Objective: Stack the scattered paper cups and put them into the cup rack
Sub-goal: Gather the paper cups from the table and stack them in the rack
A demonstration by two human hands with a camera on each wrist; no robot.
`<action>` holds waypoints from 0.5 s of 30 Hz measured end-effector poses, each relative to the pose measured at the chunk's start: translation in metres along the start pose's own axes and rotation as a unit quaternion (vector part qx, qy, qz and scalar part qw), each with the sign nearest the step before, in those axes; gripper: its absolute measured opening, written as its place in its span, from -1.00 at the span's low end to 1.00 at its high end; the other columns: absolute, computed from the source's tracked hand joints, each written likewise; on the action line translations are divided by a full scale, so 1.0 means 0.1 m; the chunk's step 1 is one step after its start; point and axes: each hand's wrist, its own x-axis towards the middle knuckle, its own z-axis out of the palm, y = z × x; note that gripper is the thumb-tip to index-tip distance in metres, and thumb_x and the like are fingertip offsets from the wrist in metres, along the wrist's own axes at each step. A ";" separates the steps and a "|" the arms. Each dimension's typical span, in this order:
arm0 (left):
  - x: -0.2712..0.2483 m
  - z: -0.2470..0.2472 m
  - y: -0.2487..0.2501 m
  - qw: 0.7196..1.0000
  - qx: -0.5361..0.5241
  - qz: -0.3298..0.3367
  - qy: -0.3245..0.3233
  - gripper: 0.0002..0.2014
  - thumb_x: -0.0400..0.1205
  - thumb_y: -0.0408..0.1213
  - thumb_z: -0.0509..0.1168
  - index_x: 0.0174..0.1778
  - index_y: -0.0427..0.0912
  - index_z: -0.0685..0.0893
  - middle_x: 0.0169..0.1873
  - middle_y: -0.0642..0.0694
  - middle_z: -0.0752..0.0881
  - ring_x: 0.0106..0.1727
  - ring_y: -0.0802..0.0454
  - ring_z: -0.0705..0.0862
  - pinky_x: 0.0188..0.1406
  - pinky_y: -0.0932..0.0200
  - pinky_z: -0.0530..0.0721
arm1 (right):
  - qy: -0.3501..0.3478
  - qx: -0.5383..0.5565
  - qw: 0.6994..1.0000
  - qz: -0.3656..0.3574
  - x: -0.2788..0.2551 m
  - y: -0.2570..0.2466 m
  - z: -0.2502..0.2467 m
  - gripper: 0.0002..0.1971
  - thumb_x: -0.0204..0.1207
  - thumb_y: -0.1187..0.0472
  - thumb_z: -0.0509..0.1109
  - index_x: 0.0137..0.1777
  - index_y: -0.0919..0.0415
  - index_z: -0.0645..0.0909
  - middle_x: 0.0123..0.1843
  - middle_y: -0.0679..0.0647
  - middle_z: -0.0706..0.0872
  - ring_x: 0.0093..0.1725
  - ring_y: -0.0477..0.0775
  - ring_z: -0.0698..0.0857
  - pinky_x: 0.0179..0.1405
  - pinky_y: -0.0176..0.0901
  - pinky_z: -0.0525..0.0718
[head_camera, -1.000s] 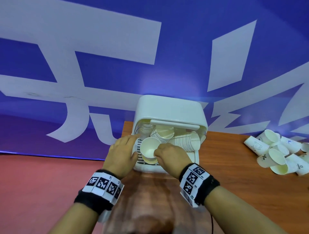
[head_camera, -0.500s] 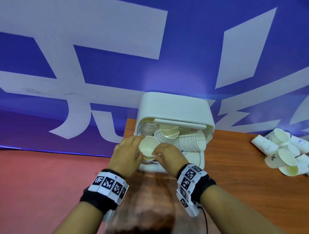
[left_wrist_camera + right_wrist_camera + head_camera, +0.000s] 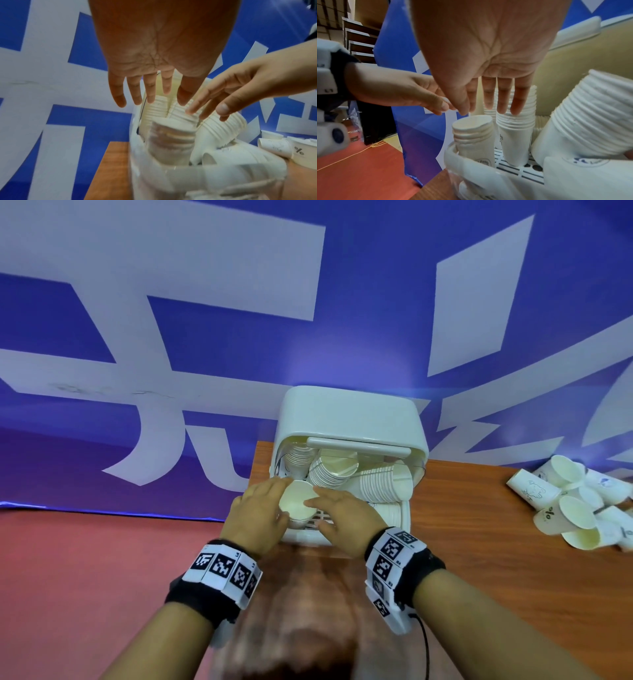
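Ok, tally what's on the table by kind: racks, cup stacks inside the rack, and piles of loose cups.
Cup rack: 1
Cup stacks in the rack: 5, as far as they can be told apart
Pile of loose cups: 1, overlapping and cut off at the frame edge, so not counted singly
Total: 7

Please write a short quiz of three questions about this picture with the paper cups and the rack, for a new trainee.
1. True or false: both hands grip the short stack of white paper cups at the front left of the white plastic cup rack.
2. Where do the loose white paper cups lie? A) on the red floor B) on the brown wooden table, right of the rack C) on top of the rack
3. Fill in: the rack's lid is ___.

Key: 1 false: left hand and right hand are open beside it. 2 B. 3 open.
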 end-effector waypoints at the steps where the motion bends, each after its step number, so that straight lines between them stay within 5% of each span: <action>1: -0.01 -0.03 0.06 1.000 -0.001 0.011 0.012 -0.42 0.58 -0.21 0.27 0.53 0.06 0.28 0.48 0.06 0.41 0.46 -0.03 0.36 0.36 -0.06 0.39 | 0.006 0.002 1.000 0.003 -0.04 0.00 -0.04 -0.57 0.62 0.12 0.21 0.50 -0.04 0.40 0.63 -0.04 0.25 0.55 0.06 0.29 0.51 -0.08 0.30; 7: -0.12 -0.14 0.56 0.993 -0.035 0.084 0.074 -0.46 0.58 -0.23 0.27 0.51 0.01 0.36 0.43 0.01 0.48 0.44 -0.07 0.41 0.40 -0.06 0.38 | 0.069 0.030 0.997 -0.010 -0.48 0.05 -0.25 -0.63 0.58 0.14 0.27 0.39 0.04 0.51 0.42 -0.03 0.50 0.38 0.02 0.49 0.33 -0.04 0.49; 11: -0.31 -0.07 1.03 0.990 -0.025 0.102 0.095 -0.59 0.63 -0.22 0.22 0.43 0.01 0.46 0.33 0.07 0.58 0.37 0.03 0.51 0.27 0.18 0.22 | 0.089 0.054 0.994 0.013 -0.87 0.25 -0.36 -0.70 0.59 0.08 0.27 0.31 -0.03 0.57 0.32 -0.06 0.59 0.24 -0.02 0.59 0.23 -0.03 0.56; 15: -0.46 0.14 1.52 0.988 -0.078 0.104 0.078 -0.68 0.61 -0.23 0.24 0.30 0.00 0.54 0.11 0.04 0.69 0.15 0.03 0.65 0.14 -0.02 0.58 | 0.102 0.051 0.993 0.032 -1.33 0.63 -0.50 -0.75 0.57 0.06 0.26 0.20 -0.06 0.63 0.17 -0.12 0.69 0.04 -0.06 0.65 0.08 -0.05 0.63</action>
